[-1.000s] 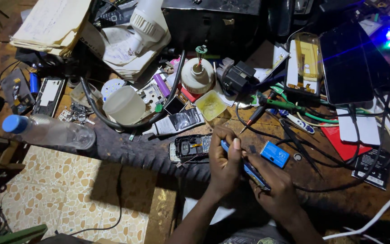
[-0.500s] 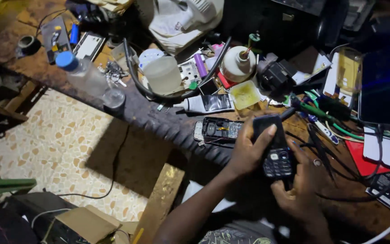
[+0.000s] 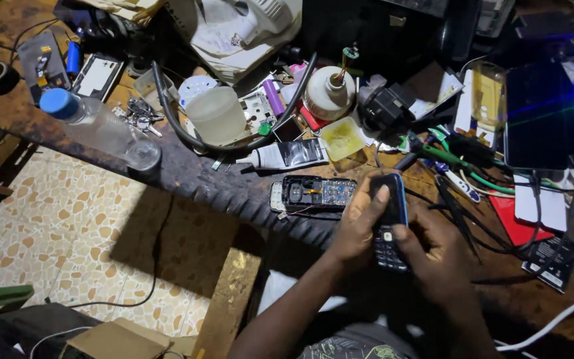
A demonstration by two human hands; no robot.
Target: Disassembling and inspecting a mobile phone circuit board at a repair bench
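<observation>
The small black keypad phone with a blue edge [image 3: 388,223] looks assembled and whole, its keys facing up, so the casing seems closed; whether it works cannot be told, since the screen is hidden under the fingers. Just to the left of the hands, an opened phone body with bare circuit board [image 3: 312,195] lies on the dark wooden bench [image 3: 234,189], stripped and untouched.

The left hand [image 3: 357,229] is curled around the phone's left side, its thumb lying across the upper face. The right hand [image 3: 436,256] is wrapped on the lower right side, thumb pressing at the top of the keypad. Both hands are clamped on the phone, close together, holding it just above the bench's near edge. Beyond the hands lie a white glue tube [image 3: 284,156] and a tangle of black cables [image 3: 460,213].
</observation>
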